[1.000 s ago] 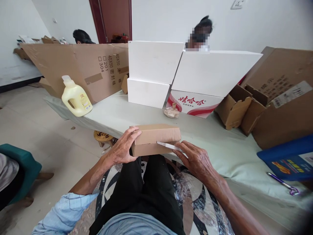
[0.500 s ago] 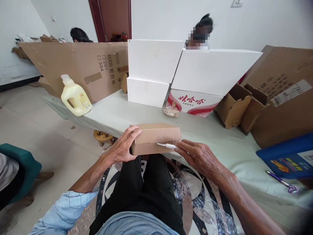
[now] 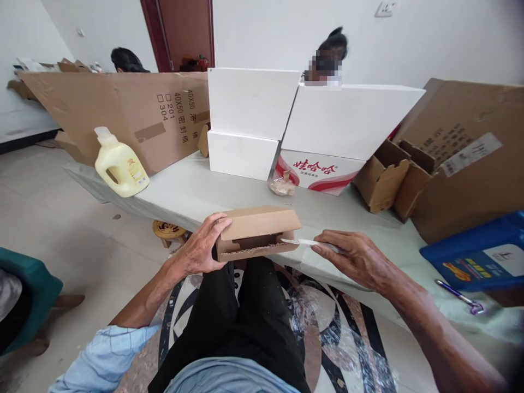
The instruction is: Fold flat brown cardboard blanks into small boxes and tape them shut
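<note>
A small brown cardboard box [image 3: 262, 220] is at the table's near edge, above my lap. Its front gapes along a slit, and the dark inside shows. My left hand [image 3: 207, 243] grips the box's left end, fingers over the top and thumb below. In my right hand [image 3: 354, 256] is a white-handled knife [image 3: 309, 243], pointing left. The blade's tip lies at the right end of the opening; whether it touches the cardboard I cannot tell.
A yellow detergent bottle [image 3: 121, 166] stands at left. White boxes [image 3: 245, 155] and a plastic-wrapped lump [image 3: 282, 185] are beyond. At right are open cartons [image 3: 382, 174], a blue container [image 3: 475, 256] and a purple-handled tool [image 3: 458, 295]. Two people sit behind the boxes.
The box's front slit has opened into a wide gap, showing the inside. My right hand has drawn the knife rightward, away from the box's middle. My left hand keeps its hold.
</note>
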The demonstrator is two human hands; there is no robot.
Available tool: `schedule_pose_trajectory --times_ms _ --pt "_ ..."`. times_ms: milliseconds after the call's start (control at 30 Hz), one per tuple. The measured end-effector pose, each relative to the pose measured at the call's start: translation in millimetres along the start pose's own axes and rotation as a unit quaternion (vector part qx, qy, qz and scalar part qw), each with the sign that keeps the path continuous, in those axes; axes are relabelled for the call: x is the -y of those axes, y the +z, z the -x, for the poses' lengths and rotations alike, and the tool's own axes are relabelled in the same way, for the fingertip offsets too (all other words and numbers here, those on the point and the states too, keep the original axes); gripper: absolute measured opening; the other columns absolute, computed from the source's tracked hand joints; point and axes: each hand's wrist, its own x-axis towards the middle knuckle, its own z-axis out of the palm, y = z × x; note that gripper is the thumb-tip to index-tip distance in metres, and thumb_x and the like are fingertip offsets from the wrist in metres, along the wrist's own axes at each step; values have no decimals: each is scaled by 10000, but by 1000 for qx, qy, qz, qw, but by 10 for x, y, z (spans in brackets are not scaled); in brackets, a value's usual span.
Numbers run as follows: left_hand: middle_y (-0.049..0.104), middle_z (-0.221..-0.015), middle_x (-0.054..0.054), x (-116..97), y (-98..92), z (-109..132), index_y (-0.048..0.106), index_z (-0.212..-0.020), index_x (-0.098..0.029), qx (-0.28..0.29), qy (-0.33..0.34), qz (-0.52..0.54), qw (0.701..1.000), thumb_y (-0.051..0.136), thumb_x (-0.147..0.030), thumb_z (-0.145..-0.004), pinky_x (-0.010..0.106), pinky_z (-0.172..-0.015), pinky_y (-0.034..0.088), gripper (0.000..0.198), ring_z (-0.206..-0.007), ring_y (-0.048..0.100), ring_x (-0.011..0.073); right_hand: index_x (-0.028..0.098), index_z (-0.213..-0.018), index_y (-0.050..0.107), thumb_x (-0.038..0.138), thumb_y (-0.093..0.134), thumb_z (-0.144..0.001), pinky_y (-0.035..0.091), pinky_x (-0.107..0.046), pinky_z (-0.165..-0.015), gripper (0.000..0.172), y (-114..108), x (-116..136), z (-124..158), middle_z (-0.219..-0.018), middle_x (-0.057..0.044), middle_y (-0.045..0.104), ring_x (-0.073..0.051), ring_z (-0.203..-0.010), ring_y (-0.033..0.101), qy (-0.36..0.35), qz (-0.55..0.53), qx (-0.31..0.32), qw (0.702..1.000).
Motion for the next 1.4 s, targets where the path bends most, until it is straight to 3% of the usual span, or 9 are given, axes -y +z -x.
schedule_pose_trajectory --times_ms 133,300,467,600,700,800,900,1067,1400 --pt "382 -1632 213 16 -23 11 225 -1696 -290 0 -33 44 998 924 -241 -756 632 -1245 483 1172 -1581 402 455 236 -787 600 567 583 -1106 430 -295 -588 461 227 148 44 -704 11 560 -163 -616 528 28 -101 -78 991" --pt "408 -1628 195 60 -103 9 305 -1663 -283 4 -50 69 996 963 -267 -703 617 -1262 464 1164 -1567 424 439 239 -1111 707 410 537 -1143 521 -318 -758 243 556 225 -34 -977 -59 697 -211 -844 669 -26 -115 -161 980" --pt "429 -1618 178 149 -128 40 335 -1643 -272 -26 -65 74 995 962 -288 -690 593 -1274 454 1141 -1554 442 421 230 -1016 697 459 490 -1131 499 -335 -755 329 738 -358 131 -898 -70 693 -235 -823 670 75 19 -202 976" --pt "423 -1633 175 219 -59 79 338 -1645 -273 -36 -78 96 992 962 -304 -683 589 -1276 448 1147 -1541 462 414 213 -893 697 410 483 -1062 496 -364 -719 336 970 -995 362 -929 -130 723 -282 -837 677 284 136 -139 939" --pt "419 -1643 175 260 -31 85 329 -1652 -280 -37 -84 106 990 972 -329 -677 591 -1263 457 1169 -1538 468 418 198 -911 716 344 508 -1021 546 -414 -819 276 1079 -1179 405 -983 -167 733 -323 -948 695 316 148 -124 929" --pt "419 -1651 173 280 -68 66 321 -1655 -286 -23 -96 112 989 976 -344 -679 583 -1245 475 1177 -1530 483 417 183 -1115 734 364 499 -1061 556 -465 -984 301 1053 -975 266 -1128 -185 732 -332 -1111 684 225 101 -210 946" --pt "425 -1646 172 273 -135 27 307 -1656 -284 -1 -109 116 987 956 -343 -712 563 -1214 508 1147 -1515 503 405 209 -1255 716 420 526 -1110 529 -505 -1071 318 903 -478 1 -1211 -167 728 -324 -1159 679 59 42 -303 950" --pt "427 -1645 178 237 -170 -14 302 -1653 -273 19 -115 127 985 921 -299 -725 555 -1191 522 1116 -1495 515 405 236 -1445 652 411 621 -1106 502 -535 -1090 383 631 284 -461 -1353 -154 715 -341 -1247 654 -118 32 -231 965" --pt "384 -1709 175 259 -179 0 266 -1687 -306 26 -137 148 979 932 -399 -748 576 -1234 482 1155 -1549 469 420 209 -1114 735 406 530 -1158 480 -424 -866 287 662 402 -757 -979 -100 727 -274 -954 616 -133 -32 -163 977"
